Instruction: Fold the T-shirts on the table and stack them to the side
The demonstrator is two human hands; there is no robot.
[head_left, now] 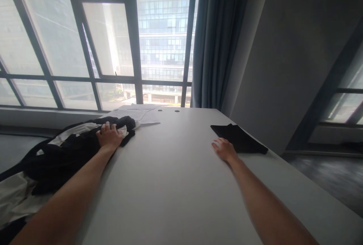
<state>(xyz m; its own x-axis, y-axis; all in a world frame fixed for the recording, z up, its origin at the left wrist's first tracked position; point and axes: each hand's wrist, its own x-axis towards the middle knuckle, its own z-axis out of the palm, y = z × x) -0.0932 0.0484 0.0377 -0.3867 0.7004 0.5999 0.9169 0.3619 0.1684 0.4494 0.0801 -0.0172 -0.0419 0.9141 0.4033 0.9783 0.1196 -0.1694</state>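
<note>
My left hand (109, 136) is on the right end of a heap of black and white clothes (70, 144), its fingers bent into the fabric, gripping it. A bit of white cloth (124, 131) shows beside that hand. Which garment is held cannot be made out within the pile. Over the white table (176, 173), my right hand (224, 149) is open, with fingers apart and nothing in them. Just beyond it lies a flat, folded black garment (239, 139), near the table's right edge.
White paper sheets (138, 114) lie at the table's far left, close to two round dark grommets (168, 110). Behind the table stand a large gridded window (113, 41) and a blue-grey curtain (215, 44). A grey wall (283, 59) rises on the right.
</note>
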